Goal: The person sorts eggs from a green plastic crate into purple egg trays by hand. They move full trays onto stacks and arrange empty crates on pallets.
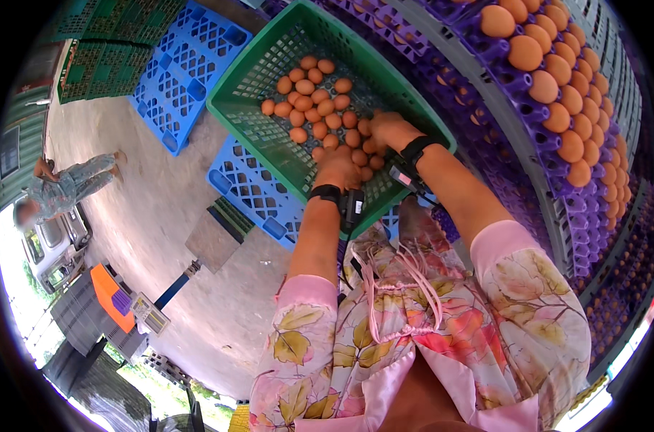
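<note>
Loose brown eggs [304,87] lie several deep across the bottom of a green plastic crate [269,61] with slotted walls. Both my hands reach down into the crate's near end. Over the eggs closest to me, my left hand [337,168] is curled palm down, its fingers closed around eggs. Further right, beside the crate's right wall, my right hand [393,131] has its fingers bent down onto eggs. Its fingertips are partly hidden. A dark strap with a small device sits on each wrist.
Stacked purple egg trays [579,209] filled with eggs rise close on my right. Blue pallets [190,79] lie under and left of the crate. Beyond them stand stacked green crates [100,72]. A platform scale [212,241] stands at left; a person [71,187] is farther off.
</note>
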Tool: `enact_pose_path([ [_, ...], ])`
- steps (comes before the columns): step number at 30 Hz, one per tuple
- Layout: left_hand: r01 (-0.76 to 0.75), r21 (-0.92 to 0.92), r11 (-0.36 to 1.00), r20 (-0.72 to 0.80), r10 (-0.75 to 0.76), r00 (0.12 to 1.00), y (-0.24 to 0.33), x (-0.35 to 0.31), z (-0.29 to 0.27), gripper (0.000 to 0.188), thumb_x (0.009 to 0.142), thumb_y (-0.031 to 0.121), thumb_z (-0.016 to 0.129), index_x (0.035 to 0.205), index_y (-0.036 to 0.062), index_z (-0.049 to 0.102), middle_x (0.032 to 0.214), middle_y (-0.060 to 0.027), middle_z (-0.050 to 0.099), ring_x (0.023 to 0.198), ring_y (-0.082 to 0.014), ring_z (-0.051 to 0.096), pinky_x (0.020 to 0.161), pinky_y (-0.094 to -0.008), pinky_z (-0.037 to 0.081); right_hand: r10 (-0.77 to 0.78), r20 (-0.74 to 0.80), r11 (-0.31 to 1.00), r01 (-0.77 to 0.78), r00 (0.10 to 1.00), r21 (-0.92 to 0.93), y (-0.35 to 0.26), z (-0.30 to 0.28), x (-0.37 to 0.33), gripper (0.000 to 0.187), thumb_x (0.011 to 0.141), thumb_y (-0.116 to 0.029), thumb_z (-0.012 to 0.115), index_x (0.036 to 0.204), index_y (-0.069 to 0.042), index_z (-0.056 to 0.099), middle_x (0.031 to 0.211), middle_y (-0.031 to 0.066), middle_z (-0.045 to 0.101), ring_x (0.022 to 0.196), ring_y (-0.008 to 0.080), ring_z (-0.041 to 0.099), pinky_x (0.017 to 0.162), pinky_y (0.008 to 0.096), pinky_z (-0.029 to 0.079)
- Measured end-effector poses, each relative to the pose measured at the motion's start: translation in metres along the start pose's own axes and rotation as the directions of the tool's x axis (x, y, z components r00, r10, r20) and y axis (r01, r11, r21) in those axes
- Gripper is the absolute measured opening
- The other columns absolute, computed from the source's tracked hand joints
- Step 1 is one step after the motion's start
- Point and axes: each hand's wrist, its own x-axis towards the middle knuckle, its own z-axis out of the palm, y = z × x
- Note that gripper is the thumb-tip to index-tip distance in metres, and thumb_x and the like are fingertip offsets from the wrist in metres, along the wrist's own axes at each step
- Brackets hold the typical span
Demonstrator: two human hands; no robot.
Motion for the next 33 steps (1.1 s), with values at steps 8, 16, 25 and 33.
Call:
enact_pose_path([
  [8, -0.305, -0.201, 0.931, 0.16, 0.339, 0.927, -0.001, -0.001, -0.011, 0.036, 0.07, 0.033, 0.073, 0.097, 0.0088, 0.071, 0.092, -0.0183, 0.07, 0.09, -0.0339, 0.069, 0.075, -0.0441, 0.053, -0.209, -0.101, 0.936, 0.229, 0.973, 0.267, 0.048, 0.008, -0.018, 0.043, 0.082, -0.019, 0.067, 0.123, -0.009, 0.057, 0.106, 0.0131, 0.061, 0.09, 0.0296, 0.064, 0.076, 0.0403, 0.053],
  [16, -0.837, -0.19, 0.514, -0.316, 0.775, 0.548, 0.232, -0.149, -0.153, 0.024, 0.083, 0.014, 0.069, 0.104, 0.0024, 0.067, 0.088, -0.0149, 0.067, 0.077, -0.0241, 0.069, 0.069, -0.0352, 0.053, -0.381, -0.859, 0.847, 0.502, 0.343, -0.175, 0.11, -0.082, -0.381, 0.049, 0.074, -0.002, 0.074, 0.121, -0.008, 0.061, 0.122, 0.0111, 0.058, 0.106, 0.0309, 0.062, 0.084, 0.0372, 0.054],
  [25, -0.813, 0.579, 0.059, 0.025, 0.996, 0.091, 0.498, -0.116, -0.107, 0.036, 0.082, 0.014, 0.066, 0.117, 0.0077, 0.058, 0.112, -0.014, 0.061, 0.095, -0.0355, 0.063, 0.078, -0.0448, 0.052, -0.011, -0.992, 0.999, -0.037, 0.123, -0.015, 0.337, -0.067, -0.466, 0.035, 0.071, 0.002, 0.066, 0.105, -0.004, 0.062, 0.108, 0.0143, 0.062, 0.1, 0.0375, 0.056, 0.089, 0.0426, 0.047],
  [33, -0.966, 0.205, 0.159, -0.038, 0.987, 0.154, 0.533, -0.11, -0.133, 0.037, 0.077, 0.02, 0.068, 0.112, 0.0092, 0.063, 0.081, -0.0137, 0.065, 0.07, -0.0234, 0.063, 0.067, -0.0317, 0.054, -0.025, -0.968, 1.0, 0.023, 0.25, -0.02, 0.364, -0.057, -0.468, 0.042, 0.068, 0.007, 0.069, 0.106, -0.006, 0.06, 0.108, 0.0119, 0.057, 0.099, 0.0357, 0.051, 0.091, 0.0408, 0.045],
])
